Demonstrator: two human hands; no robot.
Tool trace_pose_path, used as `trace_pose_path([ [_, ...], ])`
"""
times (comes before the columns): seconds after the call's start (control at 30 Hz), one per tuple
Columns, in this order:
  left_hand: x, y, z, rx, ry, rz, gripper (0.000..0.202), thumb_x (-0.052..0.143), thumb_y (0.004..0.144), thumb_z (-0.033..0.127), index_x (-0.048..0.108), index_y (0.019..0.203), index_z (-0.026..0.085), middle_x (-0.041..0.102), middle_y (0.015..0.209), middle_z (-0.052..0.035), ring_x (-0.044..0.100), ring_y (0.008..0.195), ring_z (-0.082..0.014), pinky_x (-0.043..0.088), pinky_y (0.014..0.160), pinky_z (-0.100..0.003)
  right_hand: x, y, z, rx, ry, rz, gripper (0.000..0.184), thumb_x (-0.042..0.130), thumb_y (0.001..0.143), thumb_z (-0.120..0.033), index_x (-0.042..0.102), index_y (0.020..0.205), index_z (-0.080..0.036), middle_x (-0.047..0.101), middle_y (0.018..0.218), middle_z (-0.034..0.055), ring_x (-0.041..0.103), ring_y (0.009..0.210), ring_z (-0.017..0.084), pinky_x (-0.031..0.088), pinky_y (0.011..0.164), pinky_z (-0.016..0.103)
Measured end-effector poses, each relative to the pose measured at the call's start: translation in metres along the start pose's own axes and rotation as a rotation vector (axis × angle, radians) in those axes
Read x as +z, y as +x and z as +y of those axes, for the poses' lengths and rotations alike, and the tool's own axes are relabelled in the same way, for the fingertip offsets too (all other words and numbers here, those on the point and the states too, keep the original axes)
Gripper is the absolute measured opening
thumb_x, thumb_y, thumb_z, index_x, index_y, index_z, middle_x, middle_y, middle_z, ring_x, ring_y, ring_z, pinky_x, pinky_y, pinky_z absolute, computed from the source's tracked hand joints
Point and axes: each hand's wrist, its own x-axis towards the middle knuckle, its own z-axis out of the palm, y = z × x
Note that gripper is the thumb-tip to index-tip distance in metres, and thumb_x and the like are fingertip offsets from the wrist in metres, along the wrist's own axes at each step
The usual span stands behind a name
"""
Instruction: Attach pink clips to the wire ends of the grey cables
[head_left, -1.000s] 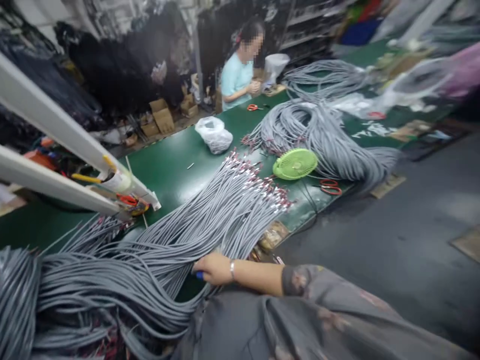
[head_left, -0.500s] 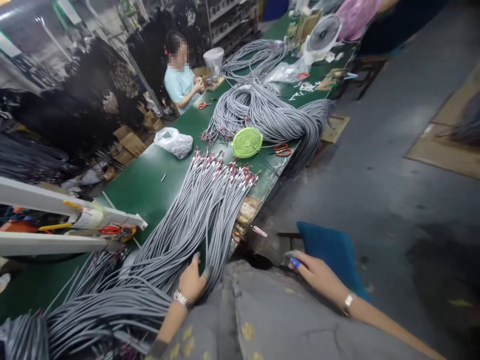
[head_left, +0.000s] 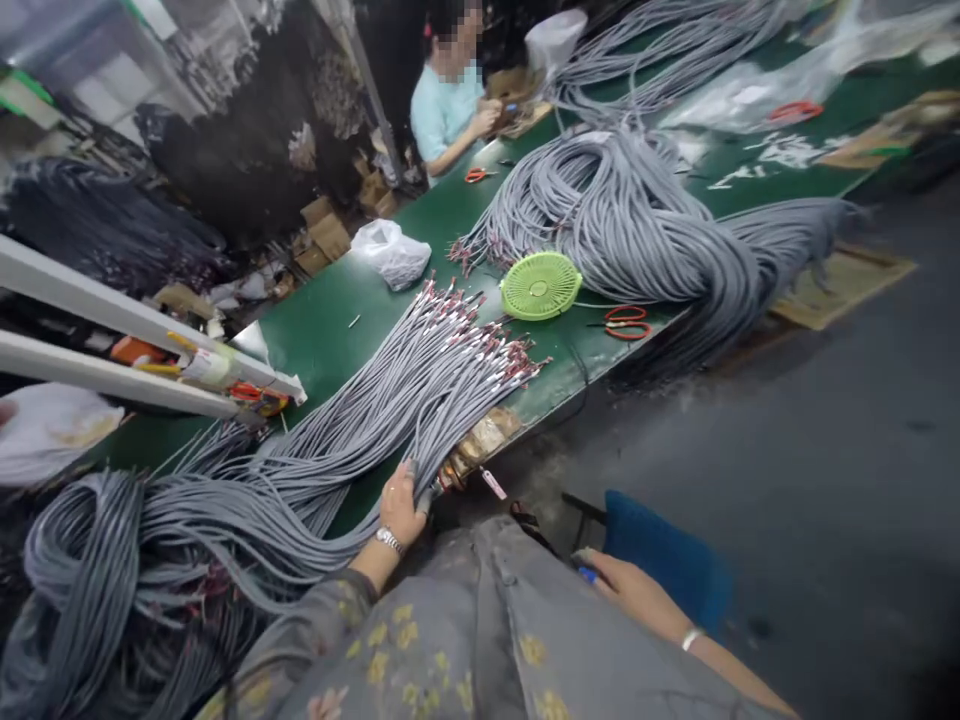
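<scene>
A long bundle of grey cables (head_left: 390, 400) with red-tipped ends lies across the green table (head_left: 322, 320) and spills off into a heap at the lower left. My left hand (head_left: 401, 498), with a watch on its wrist, curls over the near strands at the table's front edge. My right hand (head_left: 626, 592) is low at my right side, just off the table. It pinches a small blue object (head_left: 589, 574) beside a blue seat cushion (head_left: 664, 565). My grey flowered clothing fills the bottom of the view.
On the table lie a green fan (head_left: 540, 285), red scissors (head_left: 626, 322), a white plastic bag (head_left: 394, 252) and a second big coil of grey cables (head_left: 637, 230). A person in a light blue shirt (head_left: 450, 110) works at the far side. White beams (head_left: 112, 345) cross the left. Dark floor lies to the right.
My left hand came into view and settled on the cables at the table edge. My right hand left the cables and swung down right beside the blue cushion, still holding the blue object.
</scene>
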Motion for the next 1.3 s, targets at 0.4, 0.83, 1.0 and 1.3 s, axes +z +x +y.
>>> trace_pose_path([
  [0.4,0.01,0.002,0.03,-0.245,-0.228,0.114,0.036,0.058,0.07,0.017,0.07,0.104,0.021,0.069,0.119,-0.008,0.062,0.115,-0.0243,0.049,0.101,-0.043,-0.048,0.066,0.014,-0.181,-0.164,-0.067,0.04,0.034,0.081,-0.034,0.069,0.097,-0.025,0.073,0.102,0.0103,0.069,0.094,0.03,0.056,0.082,0.042],
  [0.83,0.047,0.006,0.057,-0.048,-0.345,0.188,0.041,0.059,0.065,0.019,0.068,0.105,0.021,0.07,0.117,-0.0086,0.063,0.113,-0.0245,0.05,0.097,-0.04,-0.072,0.219,-0.197,-0.529,-0.923,-0.088,0.035,0.04,0.09,-0.017,0.065,0.113,-0.014,0.067,0.111,0.0131,0.059,0.107,0.024,0.042,0.092,0.031],
  [1.0,0.052,0.009,0.066,-0.009,-0.378,0.223,0.043,0.059,0.064,0.022,0.068,0.106,0.018,0.069,0.118,-0.0113,0.063,0.113,-0.0261,0.048,0.098,-0.04,-0.057,0.231,-0.195,-0.548,-1.065,-0.214,0.035,0.042,0.089,-0.018,0.063,0.117,-0.017,0.064,0.119,0.0126,0.061,0.105,0.025,0.042,0.088,0.034],
  [1.3,0.045,0.015,0.076,-0.083,-0.414,0.28,0.033,0.056,0.072,0.025,0.069,0.102,0.018,0.072,0.11,-0.0117,0.065,0.108,-0.025,0.047,0.094,-0.037,-0.067,0.23,-0.193,-0.624,-1.233,-0.327,0.047,0.039,0.086,-0.01,0.052,0.131,-0.018,0.056,0.131,0.0139,0.064,0.103,0.024,0.046,0.078,0.031],
])
